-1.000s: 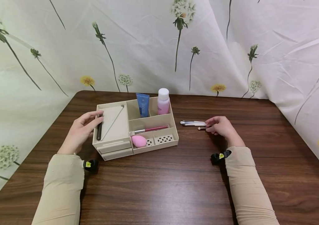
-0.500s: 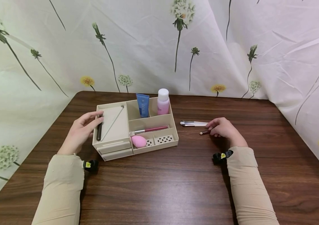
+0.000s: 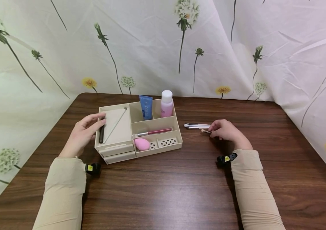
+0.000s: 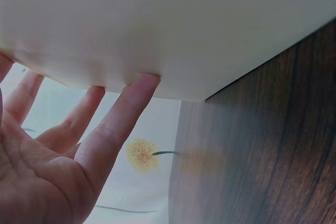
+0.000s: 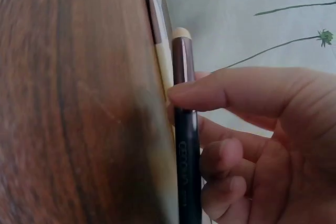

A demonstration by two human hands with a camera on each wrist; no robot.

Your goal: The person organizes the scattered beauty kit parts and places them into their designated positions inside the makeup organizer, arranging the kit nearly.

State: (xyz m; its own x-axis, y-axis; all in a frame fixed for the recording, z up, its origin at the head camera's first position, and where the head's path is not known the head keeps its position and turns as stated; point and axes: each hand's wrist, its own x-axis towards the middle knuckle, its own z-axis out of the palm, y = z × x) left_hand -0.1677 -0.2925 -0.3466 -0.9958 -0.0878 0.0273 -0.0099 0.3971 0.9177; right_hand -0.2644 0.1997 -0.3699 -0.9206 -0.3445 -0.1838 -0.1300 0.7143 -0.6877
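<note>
My right hand (image 3: 224, 130) pinches a short dark makeup brush (image 5: 186, 145) between thumb and fingers. Its pale tip points left, low over the table in the head view. Close beside it lie several white-handled makeup brushes (image 3: 197, 126), partly hidden by the fingers. My left hand (image 3: 81, 134) rests at the left side of a cream desktop organizer (image 3: 117, 150), thumb and index finger reaching over the rim near a black pen-shaped item (image 3: 101, 134). In the left wrist view, extended fingers (image 4: 137, 88) touch the outer wall.
A thin white brush (image 3: 115, 125) lies on the organizer's top tray. Its compartments hold a blue tube (image 3: 146, 108), a pink bottle with white cap (image 3: 167, 105), a red-handled brush (image 3: 158, 131) and a pink makeup sponge (image 3: 142, 144). A floral cloth (image 3: 151, 48) hangs behind the wooden table (image 3: 163, 191).
My right hand shifted slightly right and toward me with the dark brush, then back left. The brush's angle changed in its grip. My left hand and the organizer stayed put.
</note>
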